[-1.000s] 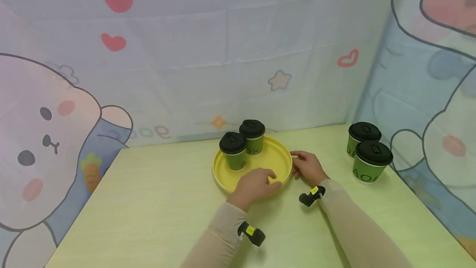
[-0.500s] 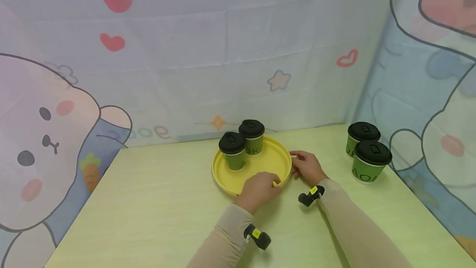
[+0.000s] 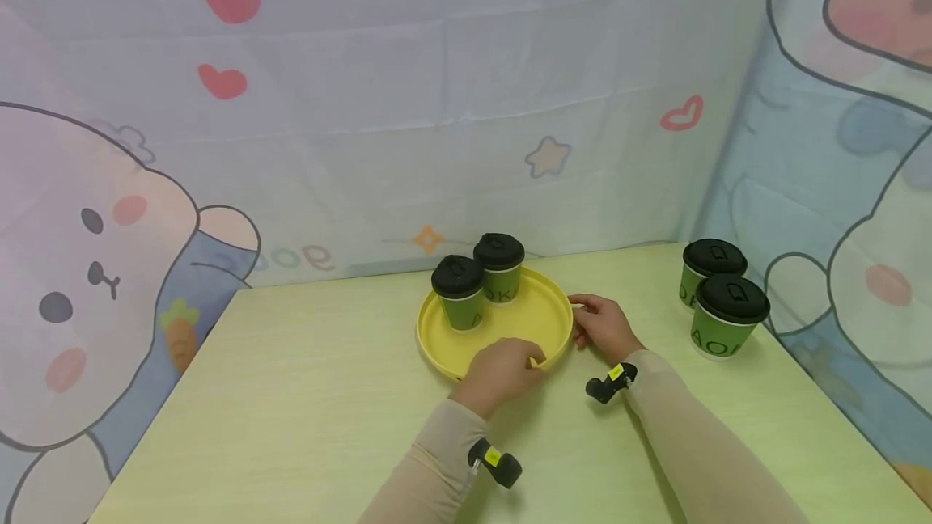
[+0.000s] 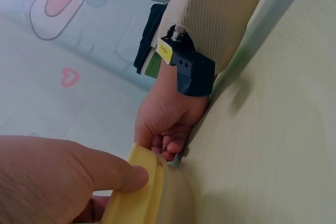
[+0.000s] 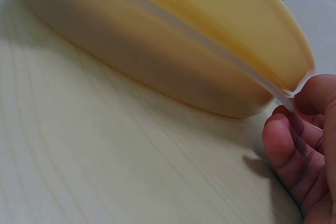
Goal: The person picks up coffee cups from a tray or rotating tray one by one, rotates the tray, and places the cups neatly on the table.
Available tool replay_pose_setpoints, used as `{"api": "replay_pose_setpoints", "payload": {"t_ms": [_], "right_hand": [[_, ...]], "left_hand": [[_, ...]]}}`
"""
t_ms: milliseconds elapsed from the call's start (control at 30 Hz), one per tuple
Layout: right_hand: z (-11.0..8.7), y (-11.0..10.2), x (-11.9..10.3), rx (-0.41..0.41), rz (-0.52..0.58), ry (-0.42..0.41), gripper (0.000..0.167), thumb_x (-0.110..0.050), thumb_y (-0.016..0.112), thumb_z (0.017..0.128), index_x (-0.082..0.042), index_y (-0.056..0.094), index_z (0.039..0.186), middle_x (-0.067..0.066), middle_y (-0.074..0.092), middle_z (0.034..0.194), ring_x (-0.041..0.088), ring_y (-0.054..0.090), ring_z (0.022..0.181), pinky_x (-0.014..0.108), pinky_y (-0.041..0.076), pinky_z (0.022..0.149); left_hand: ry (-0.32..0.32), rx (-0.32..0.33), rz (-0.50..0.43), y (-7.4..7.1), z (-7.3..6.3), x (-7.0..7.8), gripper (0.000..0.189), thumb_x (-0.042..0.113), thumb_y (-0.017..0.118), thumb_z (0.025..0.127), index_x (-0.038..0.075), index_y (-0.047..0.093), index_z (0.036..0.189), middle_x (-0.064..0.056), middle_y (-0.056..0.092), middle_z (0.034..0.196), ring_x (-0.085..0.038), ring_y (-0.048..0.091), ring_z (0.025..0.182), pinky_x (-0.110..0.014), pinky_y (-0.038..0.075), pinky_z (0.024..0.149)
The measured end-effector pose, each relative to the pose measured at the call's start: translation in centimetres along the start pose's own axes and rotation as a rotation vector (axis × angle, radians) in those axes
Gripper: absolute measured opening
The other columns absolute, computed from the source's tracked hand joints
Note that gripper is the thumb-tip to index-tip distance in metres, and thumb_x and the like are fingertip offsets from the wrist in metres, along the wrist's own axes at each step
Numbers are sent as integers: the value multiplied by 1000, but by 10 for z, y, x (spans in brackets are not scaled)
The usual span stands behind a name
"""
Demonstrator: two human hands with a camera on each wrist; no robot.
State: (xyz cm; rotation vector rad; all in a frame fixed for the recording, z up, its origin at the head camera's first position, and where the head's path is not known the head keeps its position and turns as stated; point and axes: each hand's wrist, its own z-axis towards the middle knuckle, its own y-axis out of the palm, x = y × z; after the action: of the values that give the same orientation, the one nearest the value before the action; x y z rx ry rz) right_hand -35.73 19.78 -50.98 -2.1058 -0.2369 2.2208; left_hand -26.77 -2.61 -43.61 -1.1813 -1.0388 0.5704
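Observation:
A round yellow tray [image 3: 535, 318] carries two green paper cups with black lids, a front cup [image 3: 462, 314] and a back cup [image 3: 502, 285]. My left hand [image 3: 502, 370] grips the tray's near rim; in the left wrist view its thumb [image 4: 123, 177] lies along the inside of the wall, fingers mostly hidden behind. At the tray's right edge, my right hand [image 3: 603, 326] pinches the end of a pale strip [image 5: 281, 96] between thumb and forefinger. That strip runs along the tray's outer side; its exact kind cannot be told.
Two more lidded green cups stand at the right of the pale table [image 3: 291, 403], a nearer cup [image 3: 721, 334] partly covering a farther cup [image 3: 692, 285]. A printed cloth backdrop [image 3: 408, 103] closes off the back and right side.
My left hand has gone from hovering at the near rim with thumb spread to gripping it. The tray and its cups have turned slightly clockwise. My right hand has stayed put.

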Motion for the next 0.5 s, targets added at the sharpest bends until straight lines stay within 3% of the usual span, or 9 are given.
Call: {"api": "replay_pose_setpoints", "payload": {"t_ms": [500], "right_hand": [[0,1,-1,13,-19,1,38,-9,54,101,2,58,137,10,62,77,18,60,55,32,56,53]], "left_hand": [[57,-38,14,-7,-10,-17,20,28,68,93,24,77,111,11,68,91,-6,58,83,-27,49,74]]}}
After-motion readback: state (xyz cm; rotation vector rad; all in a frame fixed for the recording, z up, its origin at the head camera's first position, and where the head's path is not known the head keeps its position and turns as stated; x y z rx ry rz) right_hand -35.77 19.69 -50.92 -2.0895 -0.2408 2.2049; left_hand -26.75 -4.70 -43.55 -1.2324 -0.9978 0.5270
